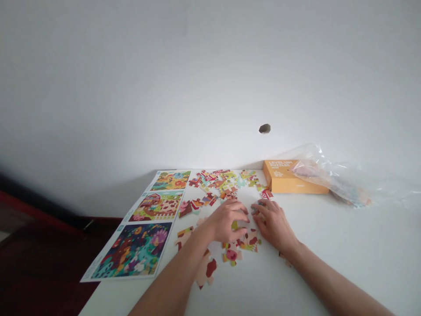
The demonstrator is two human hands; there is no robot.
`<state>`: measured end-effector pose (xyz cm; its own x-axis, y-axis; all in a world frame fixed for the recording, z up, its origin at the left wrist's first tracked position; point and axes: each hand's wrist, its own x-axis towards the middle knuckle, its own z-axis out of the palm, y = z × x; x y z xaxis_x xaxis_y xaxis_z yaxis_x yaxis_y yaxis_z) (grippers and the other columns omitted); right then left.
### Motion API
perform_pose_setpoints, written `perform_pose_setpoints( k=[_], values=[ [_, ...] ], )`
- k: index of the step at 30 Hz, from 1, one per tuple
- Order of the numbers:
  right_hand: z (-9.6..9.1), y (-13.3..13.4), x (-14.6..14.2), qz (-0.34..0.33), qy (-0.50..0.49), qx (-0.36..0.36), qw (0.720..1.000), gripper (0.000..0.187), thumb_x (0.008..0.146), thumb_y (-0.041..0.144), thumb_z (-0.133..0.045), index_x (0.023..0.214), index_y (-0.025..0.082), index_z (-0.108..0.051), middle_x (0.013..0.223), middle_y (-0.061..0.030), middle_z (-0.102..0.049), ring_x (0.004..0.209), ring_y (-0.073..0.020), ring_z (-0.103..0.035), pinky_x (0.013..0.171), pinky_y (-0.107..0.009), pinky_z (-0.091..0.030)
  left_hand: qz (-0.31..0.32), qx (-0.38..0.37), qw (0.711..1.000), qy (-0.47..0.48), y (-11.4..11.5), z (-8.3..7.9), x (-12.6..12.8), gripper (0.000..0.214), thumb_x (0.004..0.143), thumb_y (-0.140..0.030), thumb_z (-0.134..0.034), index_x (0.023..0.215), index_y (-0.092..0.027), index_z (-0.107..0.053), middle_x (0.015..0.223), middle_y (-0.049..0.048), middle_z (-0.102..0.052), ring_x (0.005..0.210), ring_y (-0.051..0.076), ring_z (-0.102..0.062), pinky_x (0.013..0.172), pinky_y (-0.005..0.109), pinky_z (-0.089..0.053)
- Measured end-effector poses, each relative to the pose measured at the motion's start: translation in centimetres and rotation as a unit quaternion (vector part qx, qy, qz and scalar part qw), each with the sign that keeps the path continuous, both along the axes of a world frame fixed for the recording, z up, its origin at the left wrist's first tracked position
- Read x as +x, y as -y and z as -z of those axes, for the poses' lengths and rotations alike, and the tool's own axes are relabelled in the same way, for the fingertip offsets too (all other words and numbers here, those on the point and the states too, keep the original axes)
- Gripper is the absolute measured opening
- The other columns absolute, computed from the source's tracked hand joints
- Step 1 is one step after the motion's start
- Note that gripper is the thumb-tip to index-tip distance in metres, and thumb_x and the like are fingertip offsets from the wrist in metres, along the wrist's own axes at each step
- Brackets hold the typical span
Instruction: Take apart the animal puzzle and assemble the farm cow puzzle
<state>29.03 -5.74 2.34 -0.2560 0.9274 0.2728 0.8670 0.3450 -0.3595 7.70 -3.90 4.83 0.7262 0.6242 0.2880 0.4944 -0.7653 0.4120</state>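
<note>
Well to the left of the orange box, a printed sheet was laid on the white table, its left side reaching past the edge. Three scenes were printed on it: a lion scene farthest off, a barn with a spotted cow in the middle, and a dark scene closest to the person.

Nearer to the box, on its left, a spread of colourful puzzle pieces was scattered. Closer to the person than the box, also on its left, a brown-spotted piece, a piece with a pink pig face and a cluster with brown patches were laid out.

The left hand was held over the pieces, left of the box, fingers loosely bent and parted from the thumb. The right hand was placed just in front of the box's left end, its fingers bent down at a small greyish piece; whether that was gripped or only touched cannot be told.

Over the box's right part a clear plastic bag was draped, its contents blurred.
</note>
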Motion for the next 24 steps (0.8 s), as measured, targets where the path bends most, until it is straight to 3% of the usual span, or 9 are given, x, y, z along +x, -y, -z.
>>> perform_pose_setpoints(
  k=[3,6,8,15,18,21,24],
  values=[
    [-1.1,0.5,0.5,-0.042,-0.001,0.020,0.999,0.042,0.085,0.035,-0.060,0.126,0.027,-0.062,0.135,-0.0127,-0.051,0.124,-0.0321,-0.044,0.100,-0.050,-0.038,0.015,-0.024,0.999,-0.021,0.1,-0.3,-0.4,0.029,0.074,-0.032,-0.072,0.101,-0.023,-0.074,0.122,0.0086,-0.061,0.121,0.027,-0.052,0.112,0.041,-0.035],
    [-2.0,1.0,0.9,-0.143,0.034,0.014,0.989,0.060,0.075,0.043,-0.069,0.132,0.033,-0.057,0.143,-0.0111,-0.044,0.134,-0.0358,-0.033,0.110,-0.061,-0.020,0.010,-0.045,0.998,-0.043,0.1,-0.5,-1.0,0.038,0.070,-0.030,-0.077,0.108,-0.027,-0.072,0.131,0.0073,-0.056,0.132,0.031,-0.041,0.116,0.045,-0.030],
    [-2.0,1.0,1.1,-0.160,0.057,0.001,0.985,0.064,0.074,0.047,-0.071,0.135,0.035,-0.054,0.144,-0.0118,-0.043,0.137,-0.0373,-0.029,0.111,-0.066,-0.009,0.015,-0.052,0.997,-0.047,0.0,-0.4,-1.3,0.041,0.070,-0.028,-0.079,0.110,-0.028,-0.072,0.134,0.0065,-0.055,0.133,0.031,-0.041,0.116,0.046,-0.029],
    [-0.5,-0.1,1.2,-0.086,0.058,0.016,0.994,0.051,0.081,0.052,-0.066,0.127,0.031,-0.060,0.138,-0.0155,-0.048,0.134,-0.0356,-0.034,0.109,-0.067,-0.013,0.009,-0.073,0.997,-0.029,-0.6,0.2,-1.7,0.037,0.075,-0.032,-0.079,0.112,-0.029,-0.071,0.133,0.0034,-0.060,0.129,0.026,-0.048,0.116,0.043,-0.030],
    [-0.8,0.0,1.1,-0.094,0.044,0.020,0.994,0.039,0.082,0.049,-0.067,0.117,0.032,-0.066,0.135,-0.0118,-0.050,0.131,-0.0330,-0.037,0.110,-0.065,-0.011,0.009,-0.080,0.996,-0.026,-0.7,0.4,-1.7,0.035,0.076,-0.033,-0.079,0.110,-0.029,-0.072,0.133,0.0027,-0.060,0.131,0.026,-0.047,0.115,0.042,-0.032],
    [-1.6,0.4,1.1,-0.117,0.028,0.020,0.993,0.019,0.084,0.044,-0.065,0.098,0.033,-0.072,0.126,-0.0065,-0.056,0.124,-0.0286,-0.044,0.112,-0.062,-0.008,0.007,-0.077,0.997,-0.020,-0.8,0.5,-1.8,0.026,0.079,-0.023,-0.075,0.104,-0.028,-0.073,0.132,0.0018,-0.061,0.131,0.024,-0.047,0.115,0.041,-0.031],
    [-2.4,0.6,1.1,-0.135,0.014,0.008,0.991,0.018,0.084,0.045,-0.065,0.094,0.033,-0.072,0.115,-0.0050,-0.059,0.115,-0.0261,-0.049,0.113,-0.060,-0.006,0.012,-0.078,0.997,-0.017,-0.8,0.5,-1.9,0.025,0.081,-0.017,-0.070,0.103,-0.027,-0.073,0.131,0.0024,-0.061,0.129,0.023,-0.049,0.115,0.040,-0.032]
  ],
)
